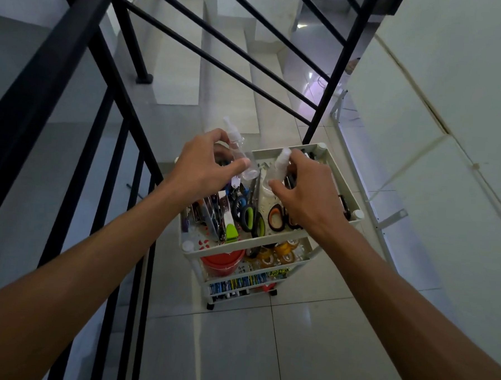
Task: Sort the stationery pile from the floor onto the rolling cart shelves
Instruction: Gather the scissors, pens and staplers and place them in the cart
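Clear bottle (239,153) in left grip (208,164); second bottle (279,166) in right grip (301,189).

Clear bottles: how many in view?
2. One clear bottle in the left hand, one in the right hand, both over the cart's top shelf. More may be hidden.

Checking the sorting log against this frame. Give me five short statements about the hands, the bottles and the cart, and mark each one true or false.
1. Each hand holds a clear bottle: left hand one clear bottle, right hand another clear bottle. True.
2. Both hands are above the cart's top shelf. True.
3. The scissors lie on the floor. False: they are on the top shelf.
4. The red container sits on the top shelf. False: it is on a lower shelf.
5. The cart is black. False: it is white.
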